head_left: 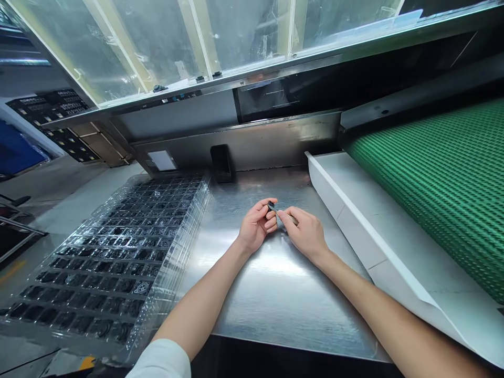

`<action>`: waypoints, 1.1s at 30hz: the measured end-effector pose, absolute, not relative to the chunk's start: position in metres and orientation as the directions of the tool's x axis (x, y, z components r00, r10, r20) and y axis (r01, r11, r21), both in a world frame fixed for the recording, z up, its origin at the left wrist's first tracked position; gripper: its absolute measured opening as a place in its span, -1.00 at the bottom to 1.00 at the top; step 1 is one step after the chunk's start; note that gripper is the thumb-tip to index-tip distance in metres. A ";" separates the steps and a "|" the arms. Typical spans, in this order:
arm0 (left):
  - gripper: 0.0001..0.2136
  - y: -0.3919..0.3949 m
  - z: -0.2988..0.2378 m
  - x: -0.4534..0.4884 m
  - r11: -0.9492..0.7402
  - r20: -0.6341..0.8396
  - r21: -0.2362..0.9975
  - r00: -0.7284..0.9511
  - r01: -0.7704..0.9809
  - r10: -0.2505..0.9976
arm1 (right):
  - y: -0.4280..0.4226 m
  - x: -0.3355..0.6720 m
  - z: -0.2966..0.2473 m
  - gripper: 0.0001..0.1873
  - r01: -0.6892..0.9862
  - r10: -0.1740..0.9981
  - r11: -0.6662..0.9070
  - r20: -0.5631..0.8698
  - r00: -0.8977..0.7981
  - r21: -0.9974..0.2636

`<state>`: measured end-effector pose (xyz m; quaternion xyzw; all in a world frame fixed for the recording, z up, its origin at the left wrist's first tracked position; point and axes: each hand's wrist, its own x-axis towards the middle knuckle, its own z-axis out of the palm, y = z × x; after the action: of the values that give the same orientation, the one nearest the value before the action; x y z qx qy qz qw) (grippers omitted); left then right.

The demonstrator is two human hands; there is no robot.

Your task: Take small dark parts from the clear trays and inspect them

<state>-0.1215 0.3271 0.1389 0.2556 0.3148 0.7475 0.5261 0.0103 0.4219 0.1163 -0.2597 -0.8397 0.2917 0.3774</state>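
Observation:
Between the fingertips of my left hand (256,227) is a small black part (271,205), round in outline, its details too small to make out. My right hand (305,229) is closed around a thin tool with a narrow metal blade (273,209), like a small trimming knife. The blade's tip lies against or very close to the black part. Both hands are raised a little over the brushed steel table (271,294). Most of the tool's handle is hidden inside my right fist.
Left stands a stack of clear plastic trays (106,252) with black parts in pockets. A black phone-like object (221,163) leans at the back. To the right are a white chute (366,236) and a green conveyor belt (441,184). A clear-panelled frame (236,37) hangs above.

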 end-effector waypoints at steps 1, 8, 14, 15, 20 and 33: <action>-0.75 0.328 0.138 -0.122 -0.244 0.046 0.736 -0.312 -0.631 0.949 | 0.422 0.011 0.117 -0.43 0.225 0.661 0.694 0.482 -0.575 -0.684; -0.77 0.331 0.133 -0.132 -0.220 -0.013 0.713 -0.326 -0.666 0.945 | 0.421 0.010 0.118 -0.41 0.231 0.673 0.698 0.510 -0.536 -0.678; -0.76 0.330 0.133 -0.128 -0.205 -0.019 0.722 -0.315 -0.661 0.949 | 0.423 0.008 0.112 -0.44 0.233 0.647 0.712 0.491 -0.583 -0.662; -0.77 0.330 0.133 -0.127 -0.205 -0.018 0.719 -0.311 -0.665 0.950 | 0.424 0.008 0.111 -0.43 0.241 0.649 0.713 0.488 -0.584 -0.659; -0.79 0.329 0.134 -0.124 -0.211 -0.018 0.711 -0.317 -0.671 0.948 | 0.426 0.008 0.109 -0.40 0.270 0.658 0.715 0.489 -0.572 -0.645; -0.73 0.334 0.139 -0.126 -0.196 -0.091 0.705 -0.361 -0.682 0.928 | 0.418 0.016 0.128 -0.41 0.125 0.645 0.713 0.575 -0.504 -0.690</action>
<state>-0.1259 0.3340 0.1387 0.1814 0.3396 0.7519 0.5352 0.0158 0.4180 0.1276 -0.2363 -0.8149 0.2964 0.4385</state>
